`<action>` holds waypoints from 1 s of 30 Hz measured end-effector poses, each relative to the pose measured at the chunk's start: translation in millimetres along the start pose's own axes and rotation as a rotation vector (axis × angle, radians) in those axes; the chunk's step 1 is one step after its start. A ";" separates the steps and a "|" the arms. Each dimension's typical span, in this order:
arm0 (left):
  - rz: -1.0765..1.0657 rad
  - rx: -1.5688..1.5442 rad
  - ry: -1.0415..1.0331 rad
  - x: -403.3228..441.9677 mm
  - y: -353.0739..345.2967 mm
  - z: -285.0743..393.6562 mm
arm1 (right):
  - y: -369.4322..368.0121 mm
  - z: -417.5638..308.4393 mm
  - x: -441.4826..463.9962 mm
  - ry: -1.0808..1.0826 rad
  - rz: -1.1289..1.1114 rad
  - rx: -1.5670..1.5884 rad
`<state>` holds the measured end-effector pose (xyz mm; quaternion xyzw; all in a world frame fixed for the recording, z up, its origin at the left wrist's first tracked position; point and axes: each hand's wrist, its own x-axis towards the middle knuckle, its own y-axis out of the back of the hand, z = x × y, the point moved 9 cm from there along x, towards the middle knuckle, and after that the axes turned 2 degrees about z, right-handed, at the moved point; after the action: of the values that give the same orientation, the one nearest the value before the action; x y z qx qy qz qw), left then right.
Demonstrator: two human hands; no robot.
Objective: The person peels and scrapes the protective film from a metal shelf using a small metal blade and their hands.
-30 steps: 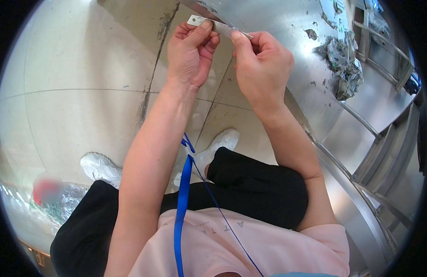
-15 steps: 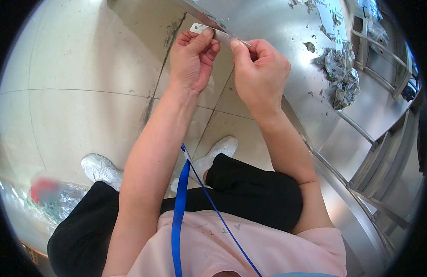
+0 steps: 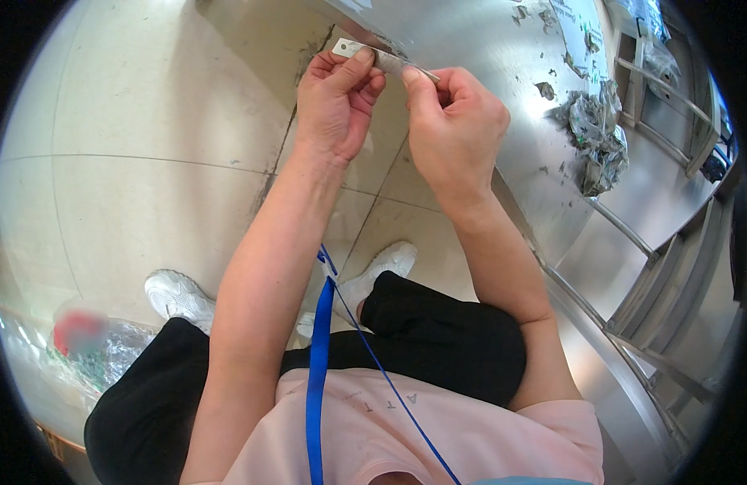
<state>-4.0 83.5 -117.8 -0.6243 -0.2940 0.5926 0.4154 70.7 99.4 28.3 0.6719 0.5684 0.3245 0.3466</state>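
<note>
A narrow flat pale metal strip with a round hole near its left end is held out in front of me, slightly tilted. My left hand pinches it near the holed end, with the thumb on top and the other fingers curled below. Its right end sits between the thumb and curled fingers of my right hand. Part of the strip is hidden by both thumbs. Just beyond it is the edge of a shiny metal surface.
Crumpled grey scraps lie on the metal surface at right. Beyond are a metal rack and clear plastic. A clear plastic bag with something red lies at lower left on the tiled floor. A blue lanyard hangs from my neck.
Both hands keep the same grip on the strip, almost unmoved. The blue lanyard has swung slightly to the right, and the view has shifted a little.
</note>
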 end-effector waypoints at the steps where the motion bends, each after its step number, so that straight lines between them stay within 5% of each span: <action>1: 0.003 0.000 -0.001 0.2 0.1 0.6 | -0.4 -0.7 0.5 0.002 -0.002 -0.008; 30: 0.052 0.013 -0.033 12.8 2.8 21.5 | -13.8 -27.0 16.2 0.085 -0.019 -0.016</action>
<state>-23.9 96.8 -125.5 -0.6192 -0.2807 0.6154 0.3989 43.2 119.6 32.3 0.6494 0.5862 0.3541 0.3306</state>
